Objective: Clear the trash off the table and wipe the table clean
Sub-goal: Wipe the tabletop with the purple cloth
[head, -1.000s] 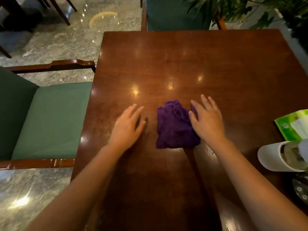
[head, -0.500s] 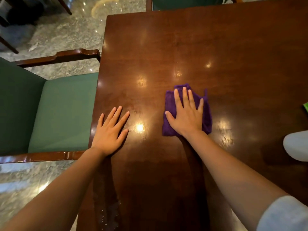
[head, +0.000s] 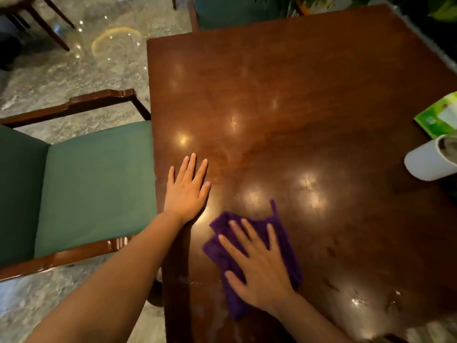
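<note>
A purple cloth [head: 282,233] lies flat on the dark wooden table [head: 284,95], near its front left part. My right hand [head: 257,266] presses down on the cloth with its fingers spread and straight. My left hand [head: 189,189] rests flat on the table close to the left edge, fingers straight, apart from the cloth. Wet streaks show on the wood near the front edge, below and right of the cloth.
A white cup [head: 430,159] lies on its side at the table's right edge, with a green packet [head: 437,117] behind it. A green-seated wooden chair [head: 94,184] stands at the left, another [head: 235,11] at the far side. Plant leaves hang at the top right.
My right hand has drawn the cloth toward me and a little to the left, nearer the front edge. My left hand stays flat by the table's left edge.
</note>
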`<action>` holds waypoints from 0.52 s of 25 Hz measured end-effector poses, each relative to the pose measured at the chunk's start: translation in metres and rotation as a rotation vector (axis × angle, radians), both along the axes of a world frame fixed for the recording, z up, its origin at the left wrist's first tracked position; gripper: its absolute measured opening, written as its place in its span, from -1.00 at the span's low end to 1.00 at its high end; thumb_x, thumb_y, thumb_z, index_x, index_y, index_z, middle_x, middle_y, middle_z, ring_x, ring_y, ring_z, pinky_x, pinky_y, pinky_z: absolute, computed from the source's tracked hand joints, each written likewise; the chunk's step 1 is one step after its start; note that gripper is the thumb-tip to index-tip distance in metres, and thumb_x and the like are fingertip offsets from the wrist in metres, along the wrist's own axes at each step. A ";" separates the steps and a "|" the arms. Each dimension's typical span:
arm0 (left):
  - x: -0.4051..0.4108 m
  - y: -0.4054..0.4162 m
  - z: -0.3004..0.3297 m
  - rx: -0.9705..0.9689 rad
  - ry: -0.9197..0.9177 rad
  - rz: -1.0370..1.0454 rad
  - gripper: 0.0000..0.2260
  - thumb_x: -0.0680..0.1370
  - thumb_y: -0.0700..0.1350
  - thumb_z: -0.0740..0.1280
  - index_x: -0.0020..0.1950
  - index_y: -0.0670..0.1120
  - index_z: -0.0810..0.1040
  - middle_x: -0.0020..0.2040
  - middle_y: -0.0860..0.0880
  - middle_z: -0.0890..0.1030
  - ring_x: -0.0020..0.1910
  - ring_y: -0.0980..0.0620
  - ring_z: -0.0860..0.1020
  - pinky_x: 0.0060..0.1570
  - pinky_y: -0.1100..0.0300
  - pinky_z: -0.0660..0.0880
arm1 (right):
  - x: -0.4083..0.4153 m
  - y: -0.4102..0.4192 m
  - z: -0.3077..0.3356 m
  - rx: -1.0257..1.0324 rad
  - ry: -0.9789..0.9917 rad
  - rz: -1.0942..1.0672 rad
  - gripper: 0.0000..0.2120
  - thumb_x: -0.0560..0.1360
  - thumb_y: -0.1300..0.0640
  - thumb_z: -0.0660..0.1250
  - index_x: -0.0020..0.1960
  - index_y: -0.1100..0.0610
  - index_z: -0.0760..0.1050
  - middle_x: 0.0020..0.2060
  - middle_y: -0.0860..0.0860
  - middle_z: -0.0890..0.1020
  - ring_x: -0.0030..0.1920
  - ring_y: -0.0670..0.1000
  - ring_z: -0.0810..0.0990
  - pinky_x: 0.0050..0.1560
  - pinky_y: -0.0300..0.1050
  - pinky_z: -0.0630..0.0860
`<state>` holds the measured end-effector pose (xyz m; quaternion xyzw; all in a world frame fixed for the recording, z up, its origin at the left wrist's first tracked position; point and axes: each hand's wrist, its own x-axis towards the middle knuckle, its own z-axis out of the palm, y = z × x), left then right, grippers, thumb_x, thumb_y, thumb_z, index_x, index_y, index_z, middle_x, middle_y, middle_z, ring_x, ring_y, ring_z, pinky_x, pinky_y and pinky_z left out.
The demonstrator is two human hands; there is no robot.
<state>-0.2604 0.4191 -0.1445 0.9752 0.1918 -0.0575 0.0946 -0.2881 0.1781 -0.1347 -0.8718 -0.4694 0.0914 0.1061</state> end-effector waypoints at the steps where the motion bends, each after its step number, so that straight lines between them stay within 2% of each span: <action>1: -0.002 0.006 0.001 -0.023 0.010 -0.047 -0.44 0.53 0.17 -0.16 0.52 0.06 -0.05 0.56 -0.04 -0.08 0.52 0.01 -0.14 0.44 -0.07 -0.14 | -0.002 -0.009 -0.001 -0.009 -0.022 -0.081 -0.34 0.39 -0.17 0.19 0.46 -0.13 0.16 0.50 0.03 0.14 0.50 0.04 0.02 0.37 0.30 -0.04; 4: -0.020 0.032 0.003 -0.062 -0.011 -0.251 -0.44 0.53 0.17 -0.23 0.51 0.05 -0.07 0.55 -0.03 -0.07 0.52 0.02 -0.13 0.48 -0.05 -0.06 | 0.025 -0.014 -0.001 -0.051 -0.073 -0.380 -0.38 0.41 -0.14 0.10 0.46 -0.08 0.18 0.48 0.09 0.19 0.48 0.07 0.08 0.37 0.30 0.10; 6: -0.030 0.038 0.003 -0.181 -0.119 -0.238 -0.50 0.58 0.11 -0.16 0.52 0.02 -0.03 0.54 -0.01 -0.03 0.50 0.08 -0.11 0.48 0.00 -0.02 | 0.061 0.005 0.000 -0.077 -0.084 -0.463 -0.36 0.41 -0.15 0.02 0.48 -0.01 0.16 0.48 0.11 0.21 0.48 0.10 0.11 0.36 0.30 0.13; 8: -0.029 0.035 0.003 -0.337 -0.260 -0.065 -0.54 0.63 -0.02 -0.02 0.52 -0.06 -0.01 0.54 -0.02 0.01 0.50 0.11 -0.06 0.47 0.11 -0.02 | 0.095 0.034 0.001 -0.096 -0.073 -0.455 -0.35 0.44 -0.16 0.00 0.50 -0.01 0.09 0.50 0.10 0.14 0.50 0.10 0.05 0.39 0.28 0.06; 10: -0.026 0.029 -0.001 -0.250 -0.299 -0.001 -0.54 0.64 -0.07 0.03 0.52 -0.13 0.02 0.54 -0.07 0.05 0.51 0.04 -0.01 0.45 0.14 -0.04 | 0.108 0.063 -0.001 -0.116 -0.067 -0.401 -0.35 0.47 -0.15 0.08 0.51 -0.03 0.02 0.52 0.06 0.06 0.51 0.07 -0.04 0.43 0.24 -0.02; 11: -0.025 0.028 -0.005 -0.178 -0.296 -0.006 -0.54 0.63 -0.06 0.01 0.51 -0.15 0.05 0.54 -0.10 0.06 0.51 0.01 0.01 0.45 0.12 -0.06 | 0.106 0.077 -0.002 -0.107 -0.068 -0.365 -0.34 0.46 -0.14 0.11 0.51 -0.04 0.02 0.52 0.05 0.06 0.51 0.06 -0.04 0.43 0.23 -0.03; 13: -0.022 0.031 -0.009 -0.164 -0.321 0.031 -0.52 0.60 -0.04 -0.03 0.50 -0.17 0.08 0.53 -0.13 0.09 0.51 0.01 0.01 0.45 0.07 -0.10 | 0.085 0.095 -0.003 -0.054 -0.081 -0.266 -0.32 0.40 -0.13 0.13 0.49 -0.04 0.10 0.51 0.03 0.12 0.50 0.05 0.02 0.43 0.22 0.01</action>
